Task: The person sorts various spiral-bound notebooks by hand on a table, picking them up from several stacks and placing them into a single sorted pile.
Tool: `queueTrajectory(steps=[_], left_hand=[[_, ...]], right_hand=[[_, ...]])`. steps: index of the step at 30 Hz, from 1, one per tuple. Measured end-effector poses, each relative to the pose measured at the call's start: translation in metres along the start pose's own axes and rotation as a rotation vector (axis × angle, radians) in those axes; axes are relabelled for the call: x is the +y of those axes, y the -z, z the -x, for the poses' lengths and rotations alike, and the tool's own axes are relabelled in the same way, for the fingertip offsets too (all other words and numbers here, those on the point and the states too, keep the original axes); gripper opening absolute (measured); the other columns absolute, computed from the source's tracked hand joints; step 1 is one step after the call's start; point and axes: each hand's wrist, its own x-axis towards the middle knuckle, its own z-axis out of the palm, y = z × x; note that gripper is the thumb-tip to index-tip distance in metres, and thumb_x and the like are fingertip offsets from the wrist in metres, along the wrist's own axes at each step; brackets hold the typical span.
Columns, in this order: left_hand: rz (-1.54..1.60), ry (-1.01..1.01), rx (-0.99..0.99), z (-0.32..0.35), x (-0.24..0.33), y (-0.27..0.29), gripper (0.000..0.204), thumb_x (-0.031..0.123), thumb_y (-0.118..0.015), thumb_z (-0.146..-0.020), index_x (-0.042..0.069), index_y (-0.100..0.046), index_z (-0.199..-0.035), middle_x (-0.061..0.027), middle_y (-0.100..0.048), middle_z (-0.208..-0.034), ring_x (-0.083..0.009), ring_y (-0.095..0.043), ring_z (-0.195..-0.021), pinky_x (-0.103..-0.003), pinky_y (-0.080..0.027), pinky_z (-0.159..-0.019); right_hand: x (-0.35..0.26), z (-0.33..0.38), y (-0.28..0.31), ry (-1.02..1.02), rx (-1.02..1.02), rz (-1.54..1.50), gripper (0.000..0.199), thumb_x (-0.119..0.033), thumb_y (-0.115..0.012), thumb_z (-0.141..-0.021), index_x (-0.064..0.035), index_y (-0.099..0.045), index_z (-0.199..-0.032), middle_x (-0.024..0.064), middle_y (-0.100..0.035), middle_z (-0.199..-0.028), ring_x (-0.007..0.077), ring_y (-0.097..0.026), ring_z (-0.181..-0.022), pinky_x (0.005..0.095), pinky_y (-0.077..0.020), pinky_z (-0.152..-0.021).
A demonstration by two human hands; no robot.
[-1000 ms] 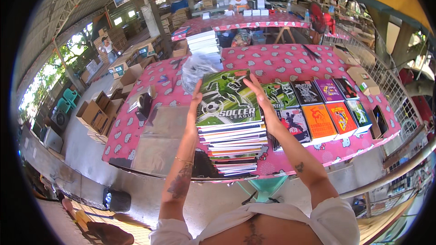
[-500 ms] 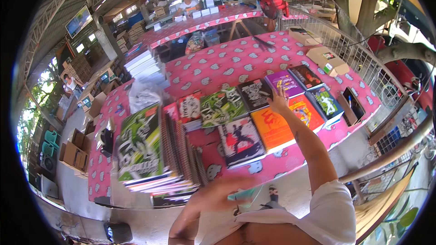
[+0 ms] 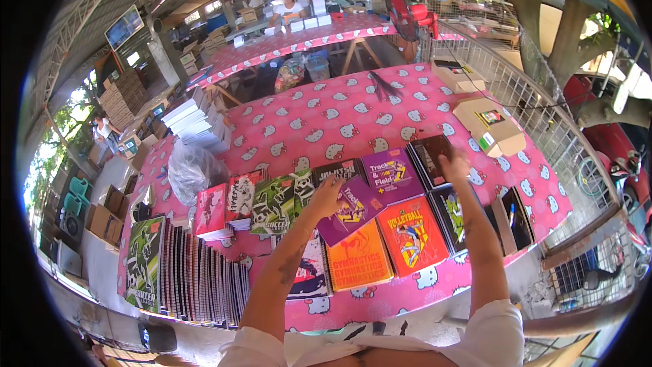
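My left hand (image 3: 329, 197) grips a purple notebook (image 3: 353, 212), held at a slant above the table's middle. It partly covers a black notebook (image 3: 336, 170) behind and an orange notebook (image 3: 358, 255) in front. Just to its right lies another purple notebook (image 3: 392, 175) in the back row. My right hand (image 3: 455, 166) is at the right edge of a dark notebook (image 3: 428, 156) at the row's far right end; its fingers are blurred. Nearer me are a red-orange notebook (image 3: 411, 238) and a stack of black-and-green notebooks (image 3: 449, 211).
Spiral notebooks (image 3: 197, 272) stand packed in a row at front left, by green notebooks (image 3: 272, 204) and a plastic bag (image 3: 193, 170). An open box with a pen (image 3: 513, 221) and a cardboard box (image 3: 489, 129) sit right. People work behind, near a red fan (image 3: 407, 17).
A purple notebook is now in my left hand, which has risen from the near edge to mid-table. My right hand has moved right, from the purple notebook to the dark one. The view has shifted.
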Motion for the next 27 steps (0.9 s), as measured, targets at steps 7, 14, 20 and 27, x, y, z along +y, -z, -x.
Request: queueTrajectory(steps=[7, 14, 20, 27], left_hand=[[-0.261, 0.287, -0.194, -0.003, 0.038, 0.034, 0.053, 0.03, -0.079, -0.074, 0.005, -0.057, -0.115, -0.0193, -0.055, -0.112, -0.0379, -0.06, -0.101, -0.05, -0.049, -0.087], [-0.021, 0.084, 0.746, 0.165, 0.179, 0.197, 0.023, 0.002, -0.066, -0.085, 0.0, -0.057, -0.106, -0.0148, -0.061, -0.09, -0.0346, -0.063, -0.072, -0.04, -0.049, -0.063], [0.071, 0.065, 1.708, 0.32, 0.199, 0.358, 0.044, 0.009, -0.065, -0.091, 0.0, -0.049, -0.131, -0.0129, -0.061, -0.109, -0.0193, -0.059, -0.099, -0.032, -0.051, -0.083], [0.446, 0.278, 1.312, 0.46, 0.065, 0.509, 0.038, 0.022, -0.056, -0.097, 0.002, -0.051, -0.129, -0.0119, -0.063, -0.112, -0.018, -0.06, -0.104, -0.032, -0.049, -0.086]], right_hand=[[-0.009, -0.024, 0.031, -0.147, -0.302, 0.061, 0.064, -0.031, -0.073, -0.077, -0.0125, -0.048, -0.132, 0.02, -0.065, -0.113, 0.0374, -0.064, -0.099, 0.0485, -0.05, -0.086], [-0.172, -0.003, 0.185, -0.13, 0.132, -1.372, 0.078, 0.009, -0.061, -0.086, -0.013, -0.024, -0.151, 0.0103, -0.046, -0.133, 0.0169, -0.054, -0.109, 0.027, -0.0464, -0.088], [-0.337, 0.039, 0.287, 0.15, -0.226, -1.931, 0.078, 0.01, -0.063, -0.081, 0.0015, -0.027, -0.149, 0.0142, -0.037, -0.149, 0.0204, -0.045, -0.129, 0.0337, -0.044, -0.101], [-0.565, 0.151, 0.3, 0.301, -0.81, -1.837, 0.085, -0.019, -0.076, -0.082, 0.0073, -0.027, -0.146, 0.0203, -0.045, -0.143, 0.0146, -0.065, -0.094, 0.0252, -0.0527, -0.076]])
